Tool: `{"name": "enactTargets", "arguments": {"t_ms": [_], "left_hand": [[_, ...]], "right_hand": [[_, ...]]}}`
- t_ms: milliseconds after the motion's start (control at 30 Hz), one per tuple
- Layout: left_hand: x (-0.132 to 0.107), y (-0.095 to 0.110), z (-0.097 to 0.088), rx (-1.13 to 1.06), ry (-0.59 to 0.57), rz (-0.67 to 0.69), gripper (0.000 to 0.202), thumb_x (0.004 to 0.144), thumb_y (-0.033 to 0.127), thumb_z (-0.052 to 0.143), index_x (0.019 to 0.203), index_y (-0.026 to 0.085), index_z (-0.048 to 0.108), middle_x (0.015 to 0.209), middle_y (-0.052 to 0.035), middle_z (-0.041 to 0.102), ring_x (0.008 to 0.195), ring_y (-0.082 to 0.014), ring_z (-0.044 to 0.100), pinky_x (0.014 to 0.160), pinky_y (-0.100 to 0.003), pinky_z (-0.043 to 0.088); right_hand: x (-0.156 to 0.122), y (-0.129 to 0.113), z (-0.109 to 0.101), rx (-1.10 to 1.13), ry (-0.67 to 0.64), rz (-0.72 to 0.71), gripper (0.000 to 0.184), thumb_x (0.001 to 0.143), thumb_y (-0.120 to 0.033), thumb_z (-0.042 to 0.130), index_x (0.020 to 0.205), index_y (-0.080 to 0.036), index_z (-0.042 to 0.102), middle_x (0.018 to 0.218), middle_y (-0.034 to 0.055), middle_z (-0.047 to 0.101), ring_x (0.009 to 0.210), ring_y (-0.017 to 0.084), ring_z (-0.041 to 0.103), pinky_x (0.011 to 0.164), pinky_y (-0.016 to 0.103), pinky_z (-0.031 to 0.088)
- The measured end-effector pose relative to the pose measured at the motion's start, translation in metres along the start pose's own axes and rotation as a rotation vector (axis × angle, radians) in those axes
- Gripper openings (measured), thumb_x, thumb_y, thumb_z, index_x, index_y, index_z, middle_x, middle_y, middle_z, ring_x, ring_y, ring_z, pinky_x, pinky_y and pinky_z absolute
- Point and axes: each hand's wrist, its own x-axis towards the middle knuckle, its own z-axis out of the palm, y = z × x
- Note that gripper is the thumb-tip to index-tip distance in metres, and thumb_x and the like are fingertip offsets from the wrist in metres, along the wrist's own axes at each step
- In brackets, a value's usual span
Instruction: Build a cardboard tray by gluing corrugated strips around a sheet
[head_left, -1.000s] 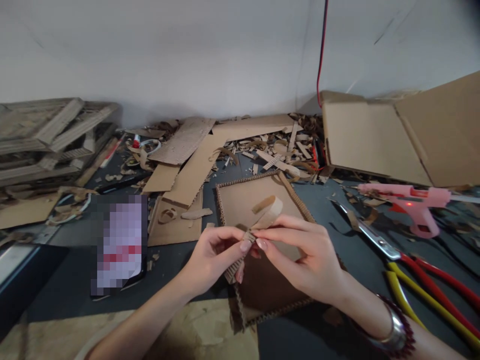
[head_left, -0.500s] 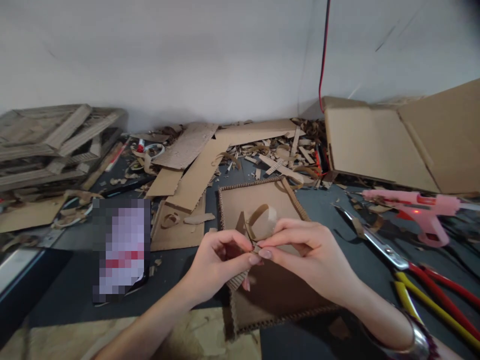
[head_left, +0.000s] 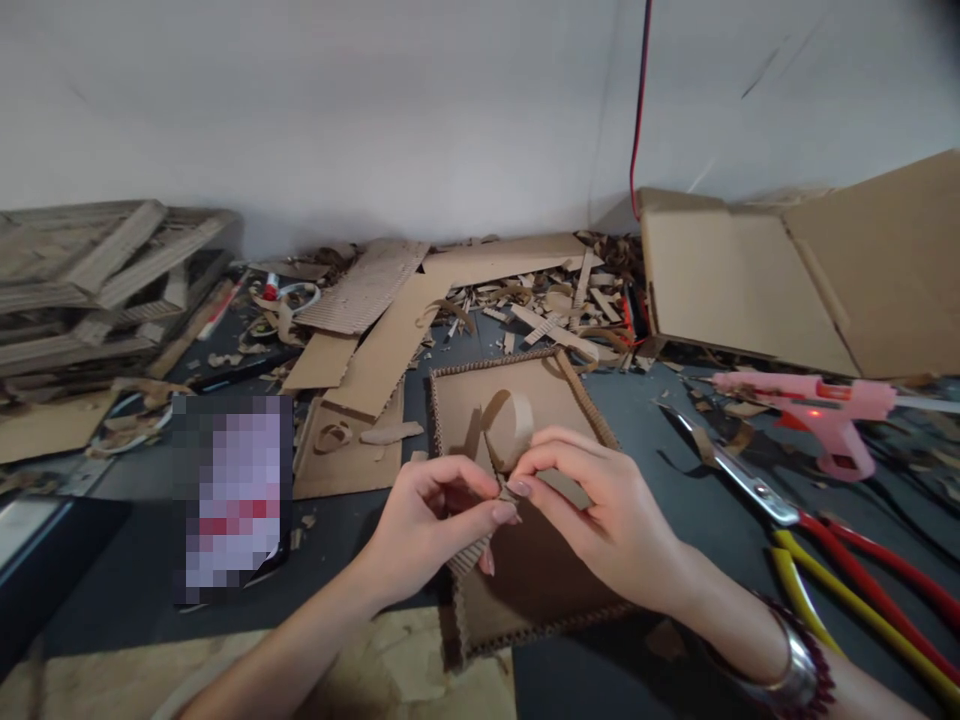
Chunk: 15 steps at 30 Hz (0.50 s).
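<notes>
My left hand (head_left: 420,525) is closed around a corrugated cardboard strip (head_left: 471,557), whose ridged end sticks out below the fingers. Thumb and forefinger of my right hand (head_left: 615,515) pinch at the upper end of that strip, close to the left fingertips. A curled band of brown paper (head_left: 516,415) loops up from the pinch and seems joined to the strip; the exact join is hidden by my fingers. Both hands are above a shallow cardboard tray (head_left: 555,570) edged with corrugated strips.
Scissors (head_left: 757,490) with red handles, yellow-handled pliers (head_left: 795,590) and a pink glue gun (head_left: 832,410) lie right. A blurred-out phone-like object (head_left: 240,500) is left. Cardboard sheets (head_left: 390,350) and scraps (head_left: 555,300) lie behind; an open cardboard box (head_left: 735,270) stands back right.
My right fingers have shifted and curled at the pinch, with the wrist turned a little. The paper loop stands rounder. The whole view has slid slightly, so things appear further left.
</notes>
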Motion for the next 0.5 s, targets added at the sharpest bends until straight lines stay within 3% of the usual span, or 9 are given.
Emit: {"name": "enactTargets", "arguments": {"t_ms": [200, 367, 500], "left_hand": [[0.0012, 0.0000, -0.0005, 0.032, 0.008, 0.002, 0.022, 0.065, 0.027, 0.072, 0.066, 0.012, 0.056, 0.060, -0.0008, 0.065, 0.037, -0.0099, 0.058, 0.037, -0.018, 0.048], [0.0010, -0.0002, -0.0007, 0.025, 0.038, 0.032, 0.020, 0.066, 0.025, 0.071, 0.068, 0.012, 0.056, 0.055, 0.0028, 0.060, 0.037, -0.0091, 0.057, 0.036, -0.017, 0.048], [-0.0002, 0.0003, 0.0005, -0.004, 0.023, 0.038, 0.021, 0.064, 0.025, 0.072, 0.066, 0.012, 0.056, 0.055, 0.0024, 0.060, 0.037, -0.0090, 0.056, 0.037, -0.019, 0.050]], "right_hand": [[0.0026, -0.0009, -0.0011, 0.046, -0.044, 0.083, 0.014, 0.084, -0.015, 0.047, 0.071, -0.018, 0.053, 0.072, 0.0005, 0.053, 0.064, 0.011, 0.051, 0.055, 0.022, 0.043], [0.0062, -0.0006, -0.0039, 0.243, -0.066, 0.167, 0.005, 0.078, -0.018, 0.058, 0.073, -0.019, 0.058, 0.078, 0.0001, 0.055, 0.071, 0.011, 0.054, 0.058, 0.020, 0.044], [0.0074, -0.0005, -0.0060, 0.332, -0.068, 0.270, 0.010, 0.074, -0.019, 0.063, 0.064, -0.018, 0.061, 0.072, -0.0021, 0.055, 0.066, 0.009, 0.053, 0.056, 0.019, 0.042]]}}
